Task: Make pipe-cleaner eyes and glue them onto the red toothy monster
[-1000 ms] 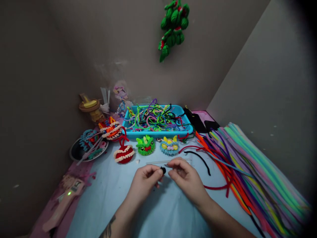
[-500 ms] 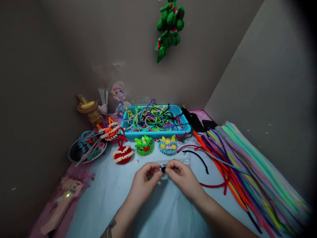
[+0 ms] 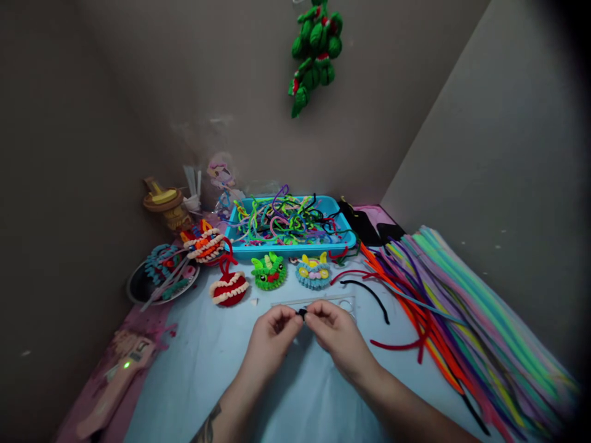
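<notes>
My left hand [image 3: 272,329] and my right hand [image 3: 336,329] meet above the blue cloth, both closed in a pinch. Between their fingertips is a small black piece of pipe cleaner [image 3: 301,312], bent up short; the fingers cover part of it. Behind the hands lies a clear ruler [image 3: 346,301] with round cut-outs. Just beyond stand a green pipe-cleaner animal head [image 3: 269,271] and a light blue one with yellow ears [image 3: 313,271]. A red pouch-like piece with cream ruffles [image 3: 229,288] lies to their left. One black pipe cleaner [image 3: 369,290] curves on the cloth at right.
A blue tray [image 3: 290,251] of tangled pipe cleaners sits at the back. Long coloured pipe cleaners [image 3: 466,314] spread along the right. At left are a metal bowl [image 3: 133,286], a pink glue gun [image 3: 111,394] and a lidded cup [image 3: 168,206]. Green figures [image 3: 318,49] hang above.
My fingertips have drawn slightly closer together and shifted a little left around the black piece. More of the clear ruler shows behind my hands.
</notes>
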The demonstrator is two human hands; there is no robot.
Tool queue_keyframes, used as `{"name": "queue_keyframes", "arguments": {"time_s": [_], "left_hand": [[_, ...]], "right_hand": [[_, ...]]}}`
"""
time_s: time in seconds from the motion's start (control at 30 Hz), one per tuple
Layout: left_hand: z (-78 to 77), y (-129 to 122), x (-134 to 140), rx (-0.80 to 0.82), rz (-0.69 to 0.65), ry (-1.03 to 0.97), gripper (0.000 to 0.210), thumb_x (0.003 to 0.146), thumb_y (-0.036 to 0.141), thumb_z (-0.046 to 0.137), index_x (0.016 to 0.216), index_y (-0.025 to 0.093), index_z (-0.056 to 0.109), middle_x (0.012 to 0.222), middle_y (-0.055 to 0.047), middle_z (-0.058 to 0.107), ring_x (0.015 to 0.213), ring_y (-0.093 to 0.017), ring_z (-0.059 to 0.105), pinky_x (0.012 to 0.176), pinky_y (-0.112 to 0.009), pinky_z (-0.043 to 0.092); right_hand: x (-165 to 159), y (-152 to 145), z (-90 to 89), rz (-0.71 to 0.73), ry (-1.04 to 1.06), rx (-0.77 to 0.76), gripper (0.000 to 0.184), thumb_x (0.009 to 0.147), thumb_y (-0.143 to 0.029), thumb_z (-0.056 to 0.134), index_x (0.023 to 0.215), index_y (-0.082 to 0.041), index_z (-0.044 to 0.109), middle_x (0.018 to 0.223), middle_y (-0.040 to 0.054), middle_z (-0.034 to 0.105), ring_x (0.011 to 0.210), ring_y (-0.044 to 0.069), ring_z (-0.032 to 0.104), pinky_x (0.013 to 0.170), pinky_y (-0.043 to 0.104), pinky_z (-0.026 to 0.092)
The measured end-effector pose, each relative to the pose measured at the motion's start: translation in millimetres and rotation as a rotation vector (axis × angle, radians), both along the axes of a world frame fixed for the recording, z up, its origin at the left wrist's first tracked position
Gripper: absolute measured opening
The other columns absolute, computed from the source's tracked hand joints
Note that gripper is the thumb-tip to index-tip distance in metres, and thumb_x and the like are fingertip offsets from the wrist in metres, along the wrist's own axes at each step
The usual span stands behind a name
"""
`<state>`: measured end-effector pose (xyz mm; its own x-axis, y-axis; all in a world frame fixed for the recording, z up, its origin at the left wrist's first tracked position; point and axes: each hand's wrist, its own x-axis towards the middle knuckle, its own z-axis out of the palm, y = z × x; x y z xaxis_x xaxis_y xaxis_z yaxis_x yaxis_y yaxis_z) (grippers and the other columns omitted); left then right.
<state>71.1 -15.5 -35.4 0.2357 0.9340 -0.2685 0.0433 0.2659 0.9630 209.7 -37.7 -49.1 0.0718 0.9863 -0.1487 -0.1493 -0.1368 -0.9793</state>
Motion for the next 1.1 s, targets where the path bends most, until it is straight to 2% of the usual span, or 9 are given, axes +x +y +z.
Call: {"name": "queue_keyframes", "arguments": {"time_s": [0.13, 0.23, 0.33, 0.43, 0.5, 0.7, 0.83, 0.93, 1.1], "left_hand": [[2.0, 2, -3, 0.086, 0.01, 0.042, 0.035, 0.065, 0.031, 0.071, 0.096, 0.014, 0.064, 0.083, -0.005, 0.064, 0.059, -0.011, 0.053, 0.055, -0.023, 0.043], [8.0, 4, -9, 0.289, 0.056, 0.227, 0.016, 0.074, 0.03, 0.062, 0.079, 0.016, 0.068, 0.091, -0.009, 0.065, 0.072, -0.016, 0.06, 0.058, -0.025, 0.044], [14.3, 4, -14, 0.471, 0.077, 0.369, 0.028, 0.08, 0.031, 0.055, 0.058, 0.017, 0.063, 0.088, -0.009, 0.066, 0.075, -0.018, 0.061, 0.056, -0.025, 0.042], [16.7, 4, -16, 0.547, 0.201, 0.397, 0.016, 0.079, 0.029, 0.057, 0.073, 0.018, 0.066, 0.088, -0.007, 0.067, 0.078, -0.018, 0.061, 0.058, -0.025, 0.044], [14.9, 6, -18, 0.552, 0.288, 0.39, 0.016, 0.079, 0.03, 0.059, 0.086, 0.018, 0.066, 0.089, -0.007, 0.067, 0.079, -0.018, 0.061, 0.059, -0.024, 0.045], [2.5, 12, -25, 0.503, 0.397, 0.379, 0.022, 0.081, 0.034, 0.058, 0.093, 0.017, 0.065, 0.094, -0.007, 0.066, 0.078, -0.017, 0.061, 0.059, -0.024, 0.047], [1.3, 16, -27, 0.548, 0.341, 0.408, 0.021, 0.082, 0.034, 0.056, 0.079, 0.017, 0.067, 0.095, -0.008, 0.068, 0.092, -0.021, 0.061, 0.065, -0.026, 0.049], [-0.6, 20, -28, 0.524, 0.319, 0.461, 0.024, 0.082, 0.034, 0.054, 0.091, 0.016, 0.067, 0.095, -0.009, 0.069, 0.08, -0.019, 0.063, 0.06, -0.026, 0.049], [-9.2, 23, -30, 0.563, 0.082, 0.602, 0.019, 0.08, 0.022, 0.053, 0.09, 0.015, 0.068, 0.083, -0.006, 0.069, 0.075, -0.019, 0.063, 0.069, -0.031, 0.049]], "right_hand": [[9, 3, 5.6, -0.038, -0.188, 0.06, 0.02, 0.079, -0.034, 0.059, 0.069, -0.018, 0.053, 0.059, -0.0038, 0.048, 0.052, 0.011, 0.044, 0.051, 0.023, 0.036], [20, 4, 11.2, -0.052, -0.492, 0.221, 0.014, 0.08, -0.027, 0.057, 0.069, -0.019, 0.057, 0.066, 0.0, 0.054, 0.06, 0.014, 0.051, 0.055, 0.025, 0.04], [30, 4, 11.3, -0.129, -0.701, 0.464, 0.012, 0.083, -0.019, 0.053, 0.073, -0.019, 0.059, 0.072, 0.0026, 0.058, 0.066, 0.016, 0.054, 0.059, 0.027, 0.043], [33, 7, 7.0, -0.167, -0.868, 0.632, 0.011, 0.084, -0.015, 0.051, 0.08, -0.02, 0.061, 0.081, 0.0055, 0.06, 0.079, 0.02, 0.057, 0.072, 0.033, 0.046], [32, 10, 4.0, -0.066, -0.998, 0.625, 0.014, 0.083, -0.013, 0.052, 0.077, -0.021, 0.061, 0.085, 0.0061, 0.061, 0.083, 0.021, 0.056, 0.074, 0.035, 0.046], [26, 11, -2.1, -0.05, -1.108, 0.569, 0.013, 0.084, -0.012, 0.053, 0.078, -0.02, 0.062, 0.089, 0.0061, 0.062, 0.088, 0.022, 0.054, 0.078, 0.035, 0.044], [25, 10, -2.0, -0.057, -1.142, 0.517, 0.013, 0.083, -0.013, 0.054, 0.078, -0.02, 0.063, 0.09, 0.0064, 0.062, 0.088, 0.023, 0.052, 0.077, 0.036, 0.042], [21, 10, -0.4, -0.023, -1.062, 0.443, 0.014, 0.08, -0.012, 0.054, 0.074, -0.02, 0.063, 0.085, 0.0052, 0.06, 0.087, 0.022, 0.052, 0.076, 0.034, 0.042], [14, 7, -0.1, 0.112, -0.995, 0.297, 0.012, 0.078, -0.013, 0.056, 0.071, -0.019, 0.065, 0.082, 0.0045, 0.058, 0.086, 0.021, 0.052, 0.078, 0.033, 0.043]]}}
